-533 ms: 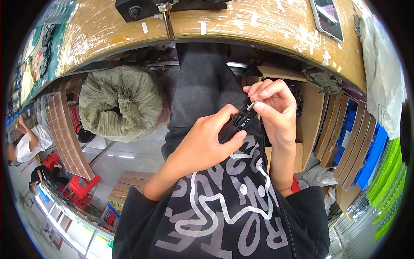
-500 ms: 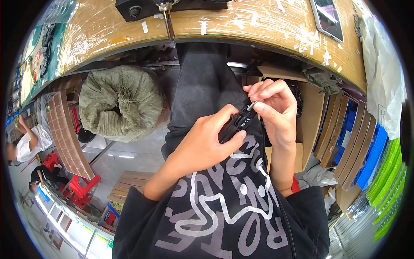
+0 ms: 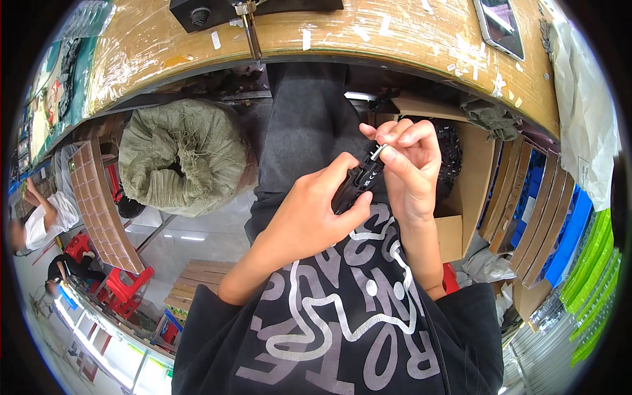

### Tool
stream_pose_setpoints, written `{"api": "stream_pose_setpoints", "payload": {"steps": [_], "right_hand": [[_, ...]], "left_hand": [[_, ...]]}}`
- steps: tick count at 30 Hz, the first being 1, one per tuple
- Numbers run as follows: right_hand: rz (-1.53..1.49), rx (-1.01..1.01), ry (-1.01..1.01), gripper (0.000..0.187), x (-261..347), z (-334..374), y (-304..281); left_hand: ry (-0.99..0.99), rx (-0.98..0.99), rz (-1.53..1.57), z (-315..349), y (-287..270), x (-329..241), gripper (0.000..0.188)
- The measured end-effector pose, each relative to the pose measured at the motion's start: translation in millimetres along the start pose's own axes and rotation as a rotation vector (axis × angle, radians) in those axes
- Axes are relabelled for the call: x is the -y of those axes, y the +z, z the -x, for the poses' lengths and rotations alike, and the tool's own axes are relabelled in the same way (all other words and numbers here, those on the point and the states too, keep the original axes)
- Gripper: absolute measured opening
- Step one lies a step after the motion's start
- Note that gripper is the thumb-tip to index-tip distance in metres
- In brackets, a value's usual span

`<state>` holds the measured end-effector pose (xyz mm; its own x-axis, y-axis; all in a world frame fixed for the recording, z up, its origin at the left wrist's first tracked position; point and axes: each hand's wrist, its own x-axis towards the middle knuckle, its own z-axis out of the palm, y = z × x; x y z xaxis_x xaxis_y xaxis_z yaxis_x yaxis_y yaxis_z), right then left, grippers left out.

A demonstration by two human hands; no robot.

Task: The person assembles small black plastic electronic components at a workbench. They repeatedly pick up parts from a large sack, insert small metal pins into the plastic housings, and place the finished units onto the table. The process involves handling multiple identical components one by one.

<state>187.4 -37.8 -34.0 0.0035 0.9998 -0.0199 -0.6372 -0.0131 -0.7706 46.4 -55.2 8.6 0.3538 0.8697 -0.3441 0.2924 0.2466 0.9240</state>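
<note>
My left hand is wrapped round a small black plastic device with white print on its side, held over my lap. The device slants, its upper end pointing up and to the right. At that end sits a small silvery metal piece, pinched between the thumb and fingers of my right hand. The metal piece touches the device; whether it sits inside it I cannot tell. My left fingers hide much of the device's lower part.
Ahead is a wooden workbench with a black machine and a phone. A green-grey sack stands left; an open carton holding black parts stands right. Green strips hang far right. People and red stools are far left.
Both hands and the black device have shifted slightly left and up. The device stands a little steeper, and my right fingers still pinch the silvery piece.
</note>
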Motion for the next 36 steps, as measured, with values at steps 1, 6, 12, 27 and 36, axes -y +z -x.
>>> {"api": "stream_pose_setpoints", "payload": {"steps": [1, 6, 12, 27, 36], "right_hand": [[-0.003, 0.003, 0.001, 0.022, -0.1, 0.1, 0.4], [0.055, -0.015, 0.011, 0.023, -1.5, 0.9, -1.4], [0.106, 0.000, -0.027, 0.022, 0.8, 3.6, -0.6], [0.143, 0.034, -0.010, 0.016, -0.5, 2.7, 1.9], [0.441, 0.277, 0.051, 0.012, 18.6, -8.8, -1.0]], "left_hand": [[-0.004, -0.006, -0.005, 0.4, 0.7, -0.4, 0.020], [0.021, -0.027, -0.044, 0.9, 2.3, 3.7, 0.021], [0.124, -0.047, -0.181, -0.1, 1.7, 9.9, 0.022], [0.219, -0.071, -0.236, 0.0, -2.6, 11.8, 0.021], [0.006, 0.220, 0.535, -5.5, -15.9, 21.9, 0.034]]}}
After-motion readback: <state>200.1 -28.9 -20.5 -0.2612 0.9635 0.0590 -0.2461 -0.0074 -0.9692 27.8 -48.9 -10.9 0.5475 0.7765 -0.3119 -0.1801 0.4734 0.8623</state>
